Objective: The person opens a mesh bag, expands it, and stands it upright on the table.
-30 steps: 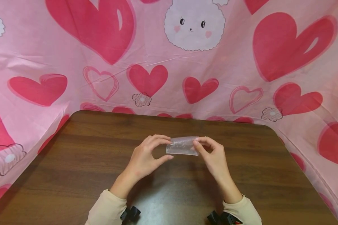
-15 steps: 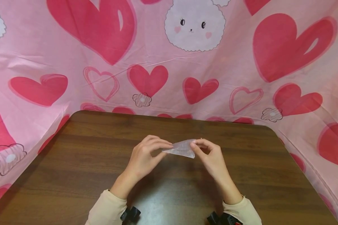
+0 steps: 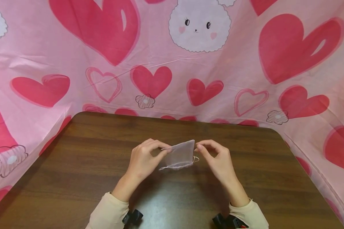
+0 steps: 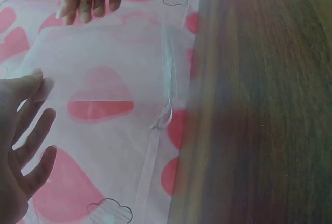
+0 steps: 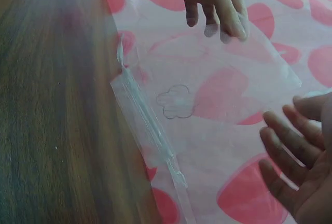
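Head view: pouch (image 3: 181,153) held by one corner

Left hand (image 3: 144,159): thumb and forefinger clamped on pouch's far left corner; nearer hand, in contact. Pouch: right of those fingers, above surface (image 3: 103,152). Drawstring (image 5: 148,117) end points toward the person; longer visible span runs left to right, rising rightward; foreshortened, true long axis uncertain. Right hand (image 3: 218,159): just beyond pouch's right edge, no contact seen; fingers loosely apart, holding nothing visible.
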Demonstrator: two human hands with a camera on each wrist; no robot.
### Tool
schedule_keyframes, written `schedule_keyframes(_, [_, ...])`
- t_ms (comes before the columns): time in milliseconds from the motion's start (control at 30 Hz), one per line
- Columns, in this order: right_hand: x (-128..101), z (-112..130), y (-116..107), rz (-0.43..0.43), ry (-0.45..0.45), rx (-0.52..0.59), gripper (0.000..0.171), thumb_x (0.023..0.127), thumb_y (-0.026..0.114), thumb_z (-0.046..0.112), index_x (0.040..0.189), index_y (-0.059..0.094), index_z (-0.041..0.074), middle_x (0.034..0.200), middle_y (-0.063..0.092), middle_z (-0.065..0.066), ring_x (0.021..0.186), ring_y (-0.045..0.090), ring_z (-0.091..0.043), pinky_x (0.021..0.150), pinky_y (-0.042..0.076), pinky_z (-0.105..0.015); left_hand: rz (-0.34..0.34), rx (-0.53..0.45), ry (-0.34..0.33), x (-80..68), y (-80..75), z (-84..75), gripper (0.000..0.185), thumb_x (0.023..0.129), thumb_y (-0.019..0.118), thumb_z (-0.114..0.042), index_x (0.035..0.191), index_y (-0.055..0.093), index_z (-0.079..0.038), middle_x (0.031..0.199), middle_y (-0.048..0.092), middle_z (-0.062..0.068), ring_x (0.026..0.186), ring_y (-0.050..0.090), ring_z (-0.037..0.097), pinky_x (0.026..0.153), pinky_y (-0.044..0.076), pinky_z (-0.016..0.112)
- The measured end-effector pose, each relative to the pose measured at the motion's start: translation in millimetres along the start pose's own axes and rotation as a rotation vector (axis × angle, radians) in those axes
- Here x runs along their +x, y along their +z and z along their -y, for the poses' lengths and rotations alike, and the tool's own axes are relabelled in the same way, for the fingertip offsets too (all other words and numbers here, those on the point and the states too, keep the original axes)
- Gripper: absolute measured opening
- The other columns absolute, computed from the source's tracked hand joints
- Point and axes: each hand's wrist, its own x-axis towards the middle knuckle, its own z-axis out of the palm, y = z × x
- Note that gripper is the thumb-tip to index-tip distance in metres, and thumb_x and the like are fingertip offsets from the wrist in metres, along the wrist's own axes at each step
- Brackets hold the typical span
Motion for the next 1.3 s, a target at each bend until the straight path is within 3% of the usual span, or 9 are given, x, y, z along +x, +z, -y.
schedule_keyframes(167, [0.0, -0.5, -0.3, -0.014, -0.130, -0.034, 0.017, 0.086, 0.076, 0.005, 0.102, 0.074, 0.011, 0.093, 0.073, 0.000, 0.083, 0.065, -0.014, 0.081, 0.048, -0.025, 0.013, -0.007, -0.011, 0.1, 0.1, -0.9, 0.011, 0.078, 0.085, -0.026, 0.086, 0.078, -0.027, 0.077, 0.069, -0.019, 0.075, 0.062, 0.004, 0.057, 0.046, 0.030])
schedule_keyframes(367, [1.4, -3.5, 2.8, 0.048, -0.220, -0.063, 0.034, 0.082, 0.079, 0.000, 0.114, 0.070, 0.008, 0.098, 0.071, -0.002, 0.087, 0.063, -0.016, 0.080, 0.049, -0.028, 0.034, -0.048, 0.013, 0.6, -0.8, -1.7, 0.014, 0.075, 0.087, -0.022, 0.086, 0.078, -0.025, 0.079, 0.068, -0.016, 0.080, 0.062, 0.004, 0.064, 0.050, 0.031])
schedule_keyframes(500, [0.1, -4.8, 4.9, 0.092, -0.233, -0.072, 0.032, 0.082, 0.080, 0.002, 0.112, 0.071, 0.009, 0.094, 0.070, 0.000, 0.085, 0.063, -0.015, 0.079, 0.049, -0.026, 0.043, -0.059, 0.035, 0.2, -0.7, -1.2, 0.014, 0.076, 0.087, -0.022, 0.086, 0.078, -0.024, 0.081, 0.068, -0.016, 0.083, 0.063, 0.005, 0.068, 0.051, 0.032])
schedule_keyframes(833, [-3.9, -2.8, 9.9, 0.126, -0.255, -0.059, 0.012, 0.082, 0.078, 0.001, 0.087, 0.074, 0.011, 0.083, 0.071, 0.004, 0.082, 0.065, -0.011, 0.077, 0.050, -0.026, 0.071, -0.048, 0.021, 0.4, -1.0, -1.7, 0.012, 0.077, 0.085, -0.027, 0.086, 0.077, -0.023, 0.081, 0.068, -0.015, 0.083, 0.063, 0.004, 0.067, 0.051, 0.031])
schedule_keyframes(1033, [-4.2, -1.7, 10.3, 0.126, -0.234, -0.062, 0.011, 0.083, 0.078, 0.002, 0.085, 0.074, 0.011, 0.081, 0.071, 0.005, 0.079, 0.064, -0.010, 0.075, 0.048, -0.021, 0.065, -0.049, 0.027, 0.2, -1.1, -1.4, 0.012, 0.078, 0.084, -0.028, 0.085, 0.077, -0.023, 0.080, 0.068, -0.014, 0.081, 0.063, 0.005, 0.065, 0.051, 0.031])
schedule_keyframes(1300, [-5.9, -1.4, 10.0, 0.161, -0.176, -0.047, 0.011, 0.085, 0.076, 0.004, 0.094, 0.075, 0.011, 0.087, 0.071, 0.005, 0.082, 0.064, -0.010, 0.075, 0.051, -0.031, 0.101, -0.075, 0.043, -0.6, -0.4, -2.0, 0.010, 0.079, 0.084, -0.025, 0.086, 0.077, -0.022, 0.081, 0.068, -0.015, 0.081, 0.062, 0.005, 0.067, 0.051, 0.030])
